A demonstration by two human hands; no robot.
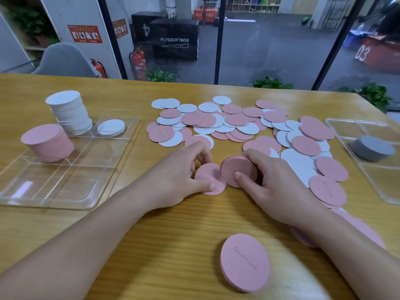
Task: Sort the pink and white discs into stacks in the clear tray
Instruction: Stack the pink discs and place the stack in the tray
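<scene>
Both forearms reach in from the lower edge over the wooden table (151, 245), the hands meeting near its centre. The left hand (173, 180) lies palm down with fingers curled; its thumb presses the near edge of a single pink disc (208, 176) lying flat on the table, while the fingertips curl over the far edge, pinching it. The right hand (275, 185) grips a small held stack of pink discs (238, 169), tilted up on edge, thumb on the near face and fingers wrapped behind; the stack's lower rim overlaps the single disc. Behind the hands spreads a loose pile of pink and white discs (227, 122), overlapping in no order and running down the right side under the right forearm. Several pink faces carry faint cursive lettering. A separate near stack of pink discs (244, 265), its top marked "Good Luck", rests close to the camera between the forearms. At left, the clear tray (65, 191), divided into compartments, holds a tall white stack (69, 113) in a far compartment, a shorter pink stack (47, 141) in the compartment nearer the left edge, and a low white stack (110, 127) beside the tall one. At the right edge a second clear tray (385, 191) contains a grey stack (371, 148).
</scene>
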